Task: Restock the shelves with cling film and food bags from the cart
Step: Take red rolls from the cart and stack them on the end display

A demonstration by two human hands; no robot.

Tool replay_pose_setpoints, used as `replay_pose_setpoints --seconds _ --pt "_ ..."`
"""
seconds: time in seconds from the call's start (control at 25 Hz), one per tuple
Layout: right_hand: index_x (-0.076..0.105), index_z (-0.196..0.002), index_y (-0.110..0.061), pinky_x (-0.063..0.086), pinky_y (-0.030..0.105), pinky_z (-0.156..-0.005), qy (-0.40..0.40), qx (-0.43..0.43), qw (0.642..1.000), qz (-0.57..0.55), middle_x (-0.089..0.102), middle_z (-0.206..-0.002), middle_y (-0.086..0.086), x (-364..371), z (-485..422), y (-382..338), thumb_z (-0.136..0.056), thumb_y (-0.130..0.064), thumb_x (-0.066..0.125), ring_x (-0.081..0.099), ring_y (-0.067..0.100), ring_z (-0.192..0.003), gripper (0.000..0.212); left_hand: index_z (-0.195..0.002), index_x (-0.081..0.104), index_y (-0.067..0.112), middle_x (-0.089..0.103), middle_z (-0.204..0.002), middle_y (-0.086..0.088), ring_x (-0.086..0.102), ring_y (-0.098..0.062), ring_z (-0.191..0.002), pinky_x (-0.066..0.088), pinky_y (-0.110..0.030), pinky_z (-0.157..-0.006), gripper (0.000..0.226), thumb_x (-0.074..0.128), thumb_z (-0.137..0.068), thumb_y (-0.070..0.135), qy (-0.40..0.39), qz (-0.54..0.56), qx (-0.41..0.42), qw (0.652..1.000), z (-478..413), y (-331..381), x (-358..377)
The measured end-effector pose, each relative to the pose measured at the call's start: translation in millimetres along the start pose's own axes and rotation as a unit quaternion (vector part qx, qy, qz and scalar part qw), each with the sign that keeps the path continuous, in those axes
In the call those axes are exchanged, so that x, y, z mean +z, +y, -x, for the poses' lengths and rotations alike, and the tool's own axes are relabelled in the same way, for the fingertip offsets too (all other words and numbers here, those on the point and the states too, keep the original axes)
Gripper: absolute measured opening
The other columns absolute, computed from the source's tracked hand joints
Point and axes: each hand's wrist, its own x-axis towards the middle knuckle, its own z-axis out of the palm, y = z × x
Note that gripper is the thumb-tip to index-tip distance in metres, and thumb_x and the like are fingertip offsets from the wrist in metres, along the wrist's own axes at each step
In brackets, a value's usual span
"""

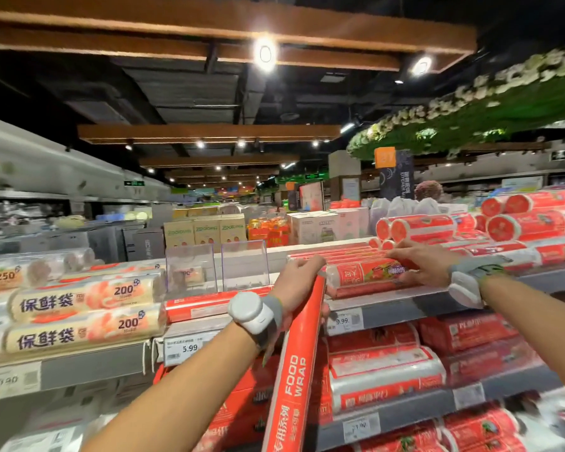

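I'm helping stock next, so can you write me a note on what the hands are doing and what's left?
Left hand grips the top of a long red food wrap box, held tilted, not yet shelved.
Right hand rests straight fingers on the red wrap stack on the top shelf.
Food bag rolls already sit further left.
Left to do: shelve the box; cart out of view.

Long red FOOD WRAP box (296,370): steeply tilted, upper end at top shelf (421,308) edge, in left hand (299,288). Red cling film rolls (366,272): lying packed on top shelf. Cream food bag rolls (82,316): stacked leftward.
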Motion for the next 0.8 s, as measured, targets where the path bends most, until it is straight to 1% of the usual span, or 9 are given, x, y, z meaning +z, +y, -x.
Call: replay_pose_setpoints --seconds 0.08,0.2,0.28,0.36,0.44,0.52,0.6,0.68,0.8 --pt "0.041 -0.143 -0.035 0.041 0.045 -0.102 -0.023 -0.013 1.0 -0.006 0.039 -0.135 -0.01 13 -6 8 -0.089 -0.047 0.063 0.046 0.017 -0.125 0.06 -0.095 0.054 0.007 0.064 -0.083 -0.018 0.055 -0.025 -0.043 0.052 -0.032 -0.047 0.025 0.05 -0.097 0.032 0.007 -0.001 -0.021 1.0 -7 0 4" --pt "0.043 -0.14 -0.042 0.038 0.052 -0.102 -0.018 -0.022 0.999 -0.027 0.033 -0.12 -0.021 27 -10 21 -0.084 -0.054 0.063 0.046 0.013 -0.121 0.06 -0.117 0.051 -0.001 0.062 -0.084 -0.022 0.062 -0.032 -0.051 0.056 -0.039 -0.054 0.048 0.055 -0.09 0.038 0.025 -0.021 -0.033 0.999 -21 -7 8" --pt "0.046 -0.139 -0.041 0.036 0.048 -0.105 -0.007 -0.018 0.999 -0.044 0.035 -0.119 -0.021 28 -10 19 -0.084 -0.05 0.065 0.046 0.012 -0.12 0.06 -0.124 0.049 0.0 0.062 -0.083 -0.023 0.065 -0.036 -0.057 0.056 -0.044 -0.059 0.059 0.058 -0.084 0.041 0.03 -0.021 -0.04 0.999 -30 -12 10" --pt "0.047 -0.139 -0.039 0.034 0.038 -0.106 -0.005 -0.002 0.998 -0.067 0.042 -0.129 -0.013 27 -10 14 -0.084 -0.042 0.067 0.044 0.014 -0.123 0.059 -0.129 0.044 0.0 0.065 -0.083 -0.023 0.067 -0.036 -0.059 0.057 -0.044 -0.058 0.066 0.059 -0.08 0.042 0.034 -0.023 -0.054 0.998 -34 -15 11" --pt "0.046 -0.14 -0.039 0.034 0.034 -0.102 -0.013 0.007 0.995 -0.094 0.047 -0.134 -0.007 25 -8 9 -0.082 -0.034 0.068 0.044 0.016 -0.123 0.062 -0.134 0.037 -0.002 0.069 -0.077 -0.022 0.067 -0.037 -0.059 0.057 -0.044 -0.057 0.074 0.06 -0.078 0.042 0.036 -0.028 -0.062 0.997 -39 -19 14" --pt "0.045 -0.139 -0.042 0.036 0.032 -0.1 -0.013 0.005 0.993 -0.12 0.051 -0.13 -0.008 23 -4 7 -0.082 -0.03 0.068 0.046 0.014 -0.117 0.063 -0.128 0.045 -0.002 0.07 -0.075 -0.023 0.067 -0.04 -0.061 0.058 -0.051 -0.062 0.072 0.06 -0.075 0.044 0.038 -0.035 -0.059 0.997 -41 -21 16" --pt "0.045 -0.138 -0.043 0.035 0.029 -0.101 -0.009 0.001 0.991 -0.132 0.049 -0.126 -0.015 21 1 6 -0.085 -0.029 0.068 0.044 0.008 -0.115 0.059 -0.115 0.056 -0.001 0.071 -0.078 -0.024 0.069 -0.042 -0.065 0.058 -0.059 -0.069 0.063 0.059 -0.073 0.045 0.046 -0.053 -0.052 0.996 -41 -20 17" --pt "0.049 -0.136 -0.039 0.034 0.026 -0.102 -0.01 -0.011 0.993 -0.116 0.049 -0.129 -0.019 21 2 7 -0.088 -0.031 0.067 0.044 0.005 -0.117 0.051 -0.112 0.057 -0.001 0.072 -0.078 -0.023 0.069 -0.042 -0.066 0.059 -0.056 -0.069 0.057 0.058 -0.075 0.043 0.049 -0.061 -0.055 0.995 -40 -19 18" --pt "0.05 -0.129 -0.04 0.039 0.032 -0.103 -0.019 -0.013 0.996 -0.081 0.051 -0.134 -0.013 22 0 11 -0.09 -0.035 0.066 0.049 0.009 -0.117 0.043 -0.112 0.055 -0.002 0.07 -0.073 -0.02 0.069 -0.042 -0.064 0.058 -0.047 -0.063 0.052 0.057 -0.081 0.039 0.057 -0.053 -0.056 0.995 -35 -18 21"
